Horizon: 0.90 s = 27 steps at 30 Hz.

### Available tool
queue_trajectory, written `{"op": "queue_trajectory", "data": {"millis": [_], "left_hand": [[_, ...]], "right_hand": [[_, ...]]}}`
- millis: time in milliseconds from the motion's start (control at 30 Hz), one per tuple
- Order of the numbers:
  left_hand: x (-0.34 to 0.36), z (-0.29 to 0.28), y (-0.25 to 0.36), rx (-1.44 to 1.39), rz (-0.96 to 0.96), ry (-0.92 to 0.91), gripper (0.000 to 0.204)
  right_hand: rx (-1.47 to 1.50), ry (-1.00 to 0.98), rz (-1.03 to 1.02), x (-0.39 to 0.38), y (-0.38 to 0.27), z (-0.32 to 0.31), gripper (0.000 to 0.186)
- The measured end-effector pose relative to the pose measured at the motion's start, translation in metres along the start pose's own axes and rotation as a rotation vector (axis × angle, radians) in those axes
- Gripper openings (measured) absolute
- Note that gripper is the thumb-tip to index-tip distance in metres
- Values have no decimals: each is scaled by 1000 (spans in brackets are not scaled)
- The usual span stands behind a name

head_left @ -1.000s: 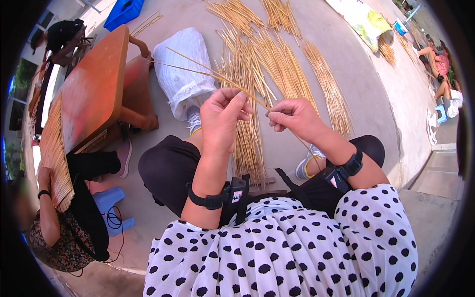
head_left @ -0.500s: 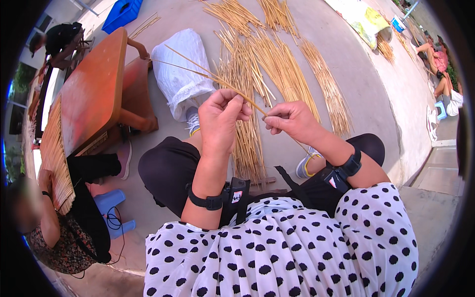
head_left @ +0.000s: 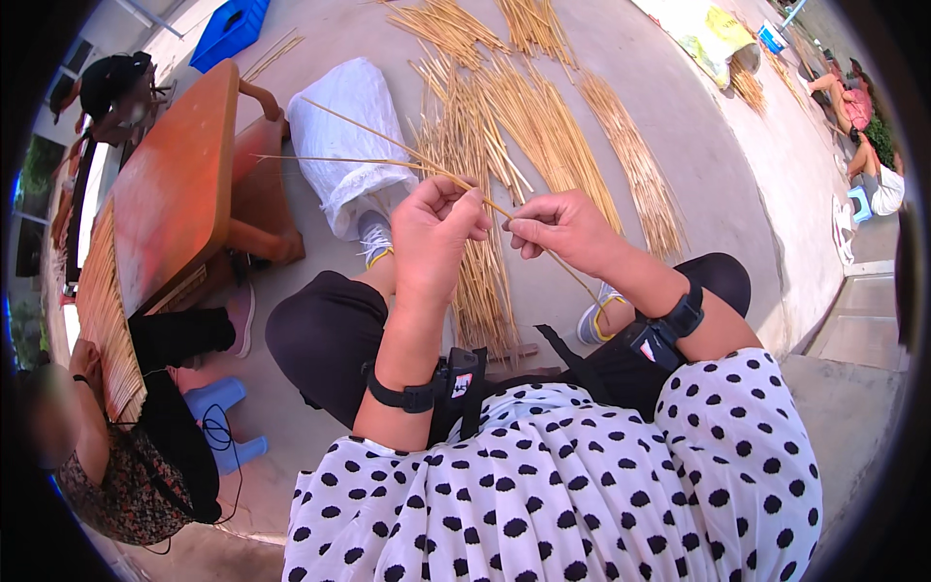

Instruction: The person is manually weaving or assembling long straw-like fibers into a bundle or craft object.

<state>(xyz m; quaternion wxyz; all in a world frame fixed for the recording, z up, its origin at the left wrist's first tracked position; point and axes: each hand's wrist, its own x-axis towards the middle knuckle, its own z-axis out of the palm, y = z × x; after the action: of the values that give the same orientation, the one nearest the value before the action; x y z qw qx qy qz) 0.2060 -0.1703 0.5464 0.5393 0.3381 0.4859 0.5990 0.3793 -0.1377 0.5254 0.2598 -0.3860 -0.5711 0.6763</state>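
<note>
Two hands meet above the lap, each with a black band at the wrist. The left hand [head_left: 434, 233] has its fingers closed on a pair of thin pale sticks [head_left: 388, 145] that fan out up and to the left over the ground, held out of the way, it seems, so their free ends stay clear of the knees. The right hand [head_left: 562, 231] pinches one of the same sticks just beside the left fingertips, and a length of it runs down and right past the wrist toward a shoe; the close grip looks suited to fine work at that one spot.

Beyond the knees, more of the same sticks lie in spread bundles [head_left: 543, 136] on the concrete, laid side by side. A white sack [head_left: 354, 136] rests to their left, next to an orange wooden table [head_left: 179, 184]. At the left edge another person sits on a blue stool [head_left: 223, 417] with a flat mat of sticks [head_left: 105, 320].

Against the picture of a second ago, the hands sit slightly nearer each other, and the sticks point much the same way.
</note>
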Motion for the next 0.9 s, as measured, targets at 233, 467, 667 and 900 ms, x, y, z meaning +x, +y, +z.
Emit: {"op": "queue_trajectory", "data": {"millis": [233,467,667,900], "left_hand": [[0,2,-8,29,-25,-52,9],[3,-1,-10,-45,-57,-67,8],[5,2,-8,-37,-77,-95,9],[7,-2,-14,-18,-33,-65,9]], "right_hand": [[-26,49,-4,-1,-3,0,12],[17,-43,11,0,-4,-2,15],[113,-176,119,3,-6,-5,18],[29,31,-46,4,0,1,12]]}}
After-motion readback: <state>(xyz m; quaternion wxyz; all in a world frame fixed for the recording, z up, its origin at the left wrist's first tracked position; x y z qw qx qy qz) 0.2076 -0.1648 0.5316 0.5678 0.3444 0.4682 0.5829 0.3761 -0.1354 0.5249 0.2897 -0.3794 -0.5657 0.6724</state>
